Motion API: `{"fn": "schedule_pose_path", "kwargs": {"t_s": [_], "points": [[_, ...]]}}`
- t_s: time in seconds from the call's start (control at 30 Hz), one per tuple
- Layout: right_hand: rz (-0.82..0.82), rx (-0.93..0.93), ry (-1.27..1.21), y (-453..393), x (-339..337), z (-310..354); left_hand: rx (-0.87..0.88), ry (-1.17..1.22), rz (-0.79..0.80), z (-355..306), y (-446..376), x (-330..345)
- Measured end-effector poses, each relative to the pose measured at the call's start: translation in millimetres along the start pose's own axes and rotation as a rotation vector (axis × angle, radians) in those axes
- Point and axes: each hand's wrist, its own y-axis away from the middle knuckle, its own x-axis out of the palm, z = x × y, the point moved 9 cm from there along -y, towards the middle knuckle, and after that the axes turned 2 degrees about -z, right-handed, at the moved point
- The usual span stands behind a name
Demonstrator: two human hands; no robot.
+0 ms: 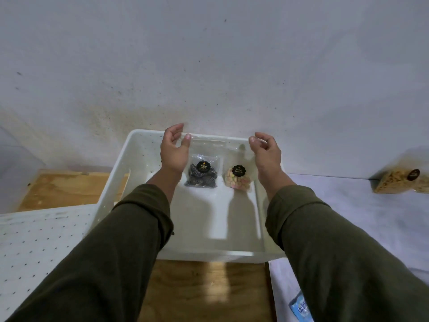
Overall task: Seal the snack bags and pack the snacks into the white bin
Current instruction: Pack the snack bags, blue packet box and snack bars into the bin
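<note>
The left hand (174, 149) and right hand (264, 149) sit mid-frame over the far end of the bin (111, 182), fingers curled, each pinching an upper corner of a clear bag (232, 149) stretched between them, probably to keep its mouth taut for sealing. Through the clear film, two packs show at the bin's far end: a dark pack (203, 173) and a pink pack (238, 178) side by side. Another pack (397, 181) waits at the frame's right edge, outside the bin.
</note>
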Motion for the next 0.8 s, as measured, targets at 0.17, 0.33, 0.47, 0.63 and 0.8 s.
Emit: {"fn": "schedule_pose_path", "kwargs": {"t_s": [0.17, 0.33, 0.47, 0.63, 0.8], "points": [[-0.058, -0.082, -0.042, 10, -15, 47, 0.033, -0.021, 0.028, -43, 8, 8], [-0.06, -0.151, -0.059, 20, -56, 92, 0.094, -0.027, 0.084, -84, 32, 44], [-0.059, -0.178, -0.048, 28, -112, 119, 0.137, -0.014, 0.139, -111, 64, 91], [-0.064, -0.224, -0.044, 35, -200, 145, 0.195, 0.029, 0.195, -140, 122, 167], [-0.051, -0.235, 0.003, 37, -296, 147, 0.181, 0.061, 0.23, -146, 187, 250]]}}
